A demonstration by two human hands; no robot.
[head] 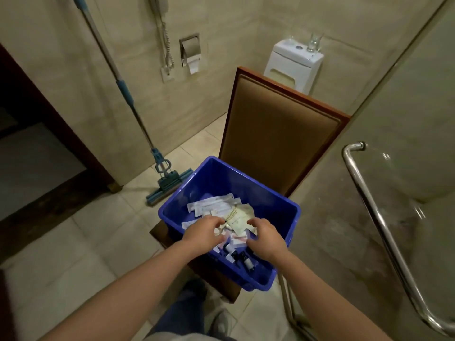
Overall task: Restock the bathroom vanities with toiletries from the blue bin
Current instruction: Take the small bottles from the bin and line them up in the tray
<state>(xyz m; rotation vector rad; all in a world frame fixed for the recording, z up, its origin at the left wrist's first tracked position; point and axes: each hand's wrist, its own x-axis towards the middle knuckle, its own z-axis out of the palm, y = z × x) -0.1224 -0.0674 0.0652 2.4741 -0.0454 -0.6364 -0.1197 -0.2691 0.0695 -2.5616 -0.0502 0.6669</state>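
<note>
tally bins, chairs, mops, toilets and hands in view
bin: 1
chair: 1
mop: 1
toilet: 1
hands: 2 (left hand, right hand)
total: 6

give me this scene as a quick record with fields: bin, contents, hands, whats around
place: tiled bathroom
bin: blue bin resting on the seat of a chair
contents: white packets, cream sachet, small dark bottles
hands: left hand and right hand both inside the bin, fingers curled over the packets; grip unclear
around: mop leaning on the wall, toilet behind the chair, glass on its tank
</note>
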